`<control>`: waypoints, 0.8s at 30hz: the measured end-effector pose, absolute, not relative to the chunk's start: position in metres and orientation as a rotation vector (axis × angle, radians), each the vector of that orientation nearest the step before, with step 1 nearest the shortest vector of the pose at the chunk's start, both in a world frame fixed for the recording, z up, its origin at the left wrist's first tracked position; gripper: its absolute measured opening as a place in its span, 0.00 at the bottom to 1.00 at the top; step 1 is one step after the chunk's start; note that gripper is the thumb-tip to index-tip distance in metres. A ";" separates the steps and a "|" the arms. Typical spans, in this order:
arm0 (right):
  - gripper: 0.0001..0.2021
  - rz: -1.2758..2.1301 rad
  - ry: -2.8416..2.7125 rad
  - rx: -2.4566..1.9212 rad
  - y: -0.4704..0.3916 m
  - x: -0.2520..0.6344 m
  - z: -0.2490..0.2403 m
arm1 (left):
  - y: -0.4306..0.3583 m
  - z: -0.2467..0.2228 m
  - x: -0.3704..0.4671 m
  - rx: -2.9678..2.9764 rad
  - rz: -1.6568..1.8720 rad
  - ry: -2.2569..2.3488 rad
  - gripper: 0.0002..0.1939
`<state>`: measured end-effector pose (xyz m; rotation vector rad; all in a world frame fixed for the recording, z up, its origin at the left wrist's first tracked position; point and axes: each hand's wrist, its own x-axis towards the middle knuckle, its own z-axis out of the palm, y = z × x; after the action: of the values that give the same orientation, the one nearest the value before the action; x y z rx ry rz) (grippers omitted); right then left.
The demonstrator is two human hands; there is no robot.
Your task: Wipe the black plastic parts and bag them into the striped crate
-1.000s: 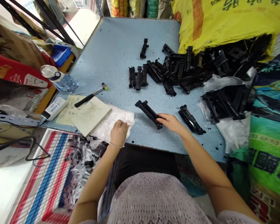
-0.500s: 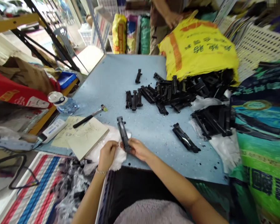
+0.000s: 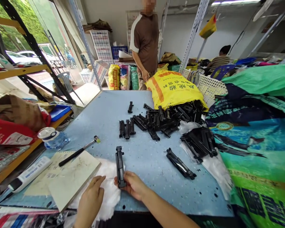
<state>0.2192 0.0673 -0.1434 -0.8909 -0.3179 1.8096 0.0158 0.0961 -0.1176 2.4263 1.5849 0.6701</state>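
My right hand point(image 3: 135, 186) grips a long black plastic part point(image 3: 120, 164) near its lower end, holding it upright above the table's front edge. The part has a wider block at each end and a ridged middle. To the left, my left hand point(image 3: 91, 198) is over a white cloth or plastic sheet point(image 3: 109, 196), apart from the part. Its index finger and thumb are spread, and I see nothing in it. A longer black part with a shiny middle point(image 3: 180, 164) lies to the right. Several similar parts stand in a short row point(image 3: 127, 129) farther back.
A yellow woven sack point(image 3: 175, 90) spills a heap of black parts point(image 3: 154, 120). On the left are a hammer point(image 3: 78, 151), a notepad point(image 3: 73, 177), a white device point(image 3: 30, 174) and a water bottle point(image 3: 53, 139). A green-blue sack point(image 3: 251, 142) borders the right. A person point(image 3: 146, 44) stands behind the table.
The camera view has tilted up, showing more of the room. My left hand has drawn away from the black part; my right hand still holds it, now more upright.
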 end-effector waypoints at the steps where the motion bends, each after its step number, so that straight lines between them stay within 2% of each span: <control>1: 0.28 1.802 -0.347 -0.899 0.065 0.221 -0.140 | 0.097 -0.119 0.015 2.399 0.674 1.588 0.22; 4: 0.26 1.909 -0.536 -0.862 0.051 0.235 -0.131 | 0.100 -0.119 0.013 2.295 0.699 1.562 0.23; 7: 0.24 2.284 -0.677 -0.714 0.031 0.251 -0.134 | 0.104 -0.121 0.008 2.203 0.718 1.490 0.24; 10: 0.19 2.609 -0.512 -0.625 0.016 0.259 -0.148 | 0.105 -0.129 0.001 2.173 0.737 1.470 0.28; 14: 0.18 2.699 -0.270 -0.483 0.015 0.257 -0.156 | 0.099 -0.139 -0.011 2.213 0.755 1.490 0.28; 16: 0.18 2.674 -0.234 -0.441 0.021 0.253 -0.153 | 0.092 -0.140 -0.014 2.247 0.803 1.477 0.27; 18: 0.14 2.645 -0.235 -0.485 0.028 0.247 -0.148 | 0.083 -0.141 -0.011 2.290 0.838 1.424 0.26; 20: 0.11 2.569 -0.361 -0.719 0.034 0.240 -0.141 | 0.069 -0.143 -0.002 2.344 0.848 1.316 0.28; 22: 0.13 2.267 -0.709 -1.128 0.036 0.234 -0.131 | 0.054 -0.145 0.014 2.423 0.832 1.156 0.33; 24: 0.13 1.681 -1.169 -1.516 0.034 0.232 -0.119 | 0.041 -0.144 0.032 2.522 0.787 0.964 0.38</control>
<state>0.2315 0.0338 -0.1191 -1.5159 -1.1693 1.6807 0.0319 0.0410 -0.1444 2.5215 0.9637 0.7869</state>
